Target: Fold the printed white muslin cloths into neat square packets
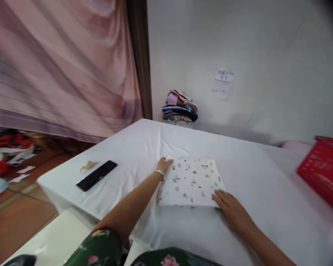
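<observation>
A folded white cloth (191,183) with small dark and grey printed motifs lies flat on the white-covered table in front of me. My left hand (163,165), with a silver bracelet at the wrist, is at its far left corner. The fingers and thumb close around that corner, with a bit of white showing between them. On the near right corner rests my right hand (231,208). Its fingers are stretched out over the cloth's edge, and the palm lies beyond it on the table covering.
The white tablecloth (238,159) has creases. On its left lie a dark flat rectangular object (97,175) and a small beige item (88,165). A red bag (324,170) stands at the right. Folded fabrics (180,109) are stacked behind the table. A pink curtain (72,62) hangs left.
</observation>
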`<action>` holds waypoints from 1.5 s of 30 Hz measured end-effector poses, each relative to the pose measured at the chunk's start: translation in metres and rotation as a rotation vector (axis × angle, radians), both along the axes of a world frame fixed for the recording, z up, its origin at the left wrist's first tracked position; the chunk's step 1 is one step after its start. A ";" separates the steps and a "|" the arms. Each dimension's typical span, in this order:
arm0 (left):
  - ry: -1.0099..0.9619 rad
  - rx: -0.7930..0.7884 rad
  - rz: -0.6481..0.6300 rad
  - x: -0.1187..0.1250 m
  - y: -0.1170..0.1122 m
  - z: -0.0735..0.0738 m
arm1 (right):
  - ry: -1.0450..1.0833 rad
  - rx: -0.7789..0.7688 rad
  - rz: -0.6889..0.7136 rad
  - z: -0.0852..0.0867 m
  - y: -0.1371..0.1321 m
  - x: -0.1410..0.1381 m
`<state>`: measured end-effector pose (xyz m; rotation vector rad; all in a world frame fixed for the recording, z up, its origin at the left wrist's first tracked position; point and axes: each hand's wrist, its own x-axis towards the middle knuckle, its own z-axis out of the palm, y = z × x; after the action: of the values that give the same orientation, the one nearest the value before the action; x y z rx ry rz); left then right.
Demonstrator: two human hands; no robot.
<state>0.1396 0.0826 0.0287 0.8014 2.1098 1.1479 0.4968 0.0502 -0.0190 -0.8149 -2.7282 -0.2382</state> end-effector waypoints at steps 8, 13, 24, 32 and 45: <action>0.317 -0.098 -0.213 -0.017 0.014 0.003 | -0.018 -0.483 -0.048 0.044 -0.005 -0.002; 0.629 -0.075 -0.337 0.002 0.014 0.010 | 0.152 -0.546 -0.111 0.089 0.018 -0.057; 0.960 -0.163 -0.656 0.024 0.010 -0.024 | 0.046 -0.471 -0.509 0.035 0.108 -0.111; 0.934 -0.165 -0.659 0.025 0.011 -0.020 | 0.029 -0.518 -0.502 0.030 0.112 -0.106; 0.720 0.011 -0.309 0.005 -0.007 -0.010 | 0.330 -0.725 -0.628 0.040 0.092 -0.065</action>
<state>0.1447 0.0759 0.0184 1.6691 2.3951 0.7648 0.4315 0.1426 0.0206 -1.7044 -2.1470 0.7409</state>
